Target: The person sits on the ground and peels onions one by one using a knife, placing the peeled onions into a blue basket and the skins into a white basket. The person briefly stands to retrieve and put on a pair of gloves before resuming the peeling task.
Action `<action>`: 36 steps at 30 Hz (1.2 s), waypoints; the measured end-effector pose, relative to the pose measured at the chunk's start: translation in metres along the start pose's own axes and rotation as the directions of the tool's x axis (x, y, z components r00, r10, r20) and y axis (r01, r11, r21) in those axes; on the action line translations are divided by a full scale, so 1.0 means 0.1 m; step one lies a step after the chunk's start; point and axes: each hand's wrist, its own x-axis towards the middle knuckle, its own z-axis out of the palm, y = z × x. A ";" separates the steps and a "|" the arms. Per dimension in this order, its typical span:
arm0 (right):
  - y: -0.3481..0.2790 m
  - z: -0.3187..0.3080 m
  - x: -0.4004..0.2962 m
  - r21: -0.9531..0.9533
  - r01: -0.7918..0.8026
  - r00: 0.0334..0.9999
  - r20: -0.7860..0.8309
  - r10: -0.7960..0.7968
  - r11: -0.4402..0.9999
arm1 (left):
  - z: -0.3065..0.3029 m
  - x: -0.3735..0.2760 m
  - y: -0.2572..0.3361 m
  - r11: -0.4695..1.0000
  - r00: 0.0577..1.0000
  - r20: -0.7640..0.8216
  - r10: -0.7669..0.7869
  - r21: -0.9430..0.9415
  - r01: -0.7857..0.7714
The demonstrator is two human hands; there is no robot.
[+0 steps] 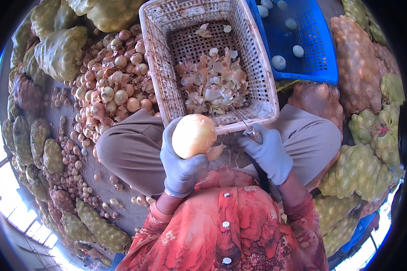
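Note:
My left hand point(185, 166), in a pale knitted glove, grips a large onion point(194, 135) in front of the near rim of a white plastic crate point(210, 129). A loose flap of dry skin point(215, 152) hangs at the onion's lower right. In my gloved right hand point(269, 150) is a knife point(252, 133), its thin blade pointing up and left over the crate's near edge. The blade is apart from the onion. Onion peelings point(217, 81) are heaped inside the crate.
A large pile of unpeeled onions point(112, 91) lies left of the crate. Several peeled onions sit in a blue crate point(320, 67) at the upper right. Full mesh sacks point(356, 64) line the right side, and more sacks point(61, 50) stand at left. Small onions point(74, 166) are scattered across the floor.

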 end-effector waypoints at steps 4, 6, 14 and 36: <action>0.02 0.00 -0.06 0.227 0.099 0.995 -0.029 -0.095 0.969 | 0.04 0.01 -0.01 1.000 0.999 0.039 -0.002 0.013 0.001; -0.12 -0.02 -0.07 0.068 0.226 0.972 -0.081 -0.220 0.972 | -0.01 0.00 -0.06 0.997 0.996 0.065 -0.057 -0.057 0.061; 0.16 0.17 -0.21 -0.425 0.418 0.883 -0.018 -0.469 0.803 | -0.11 0.02 -0.14 0.970 0.995 0.093 -0.039 -0.236 0.060; -0.06 0.07 0.12 -0.097 0.385 0.918 -0.066 -0.392 0.918 | 0.03 -0.02 0.05 0.889 0.807 0.462 -0.368 -0.079 0.451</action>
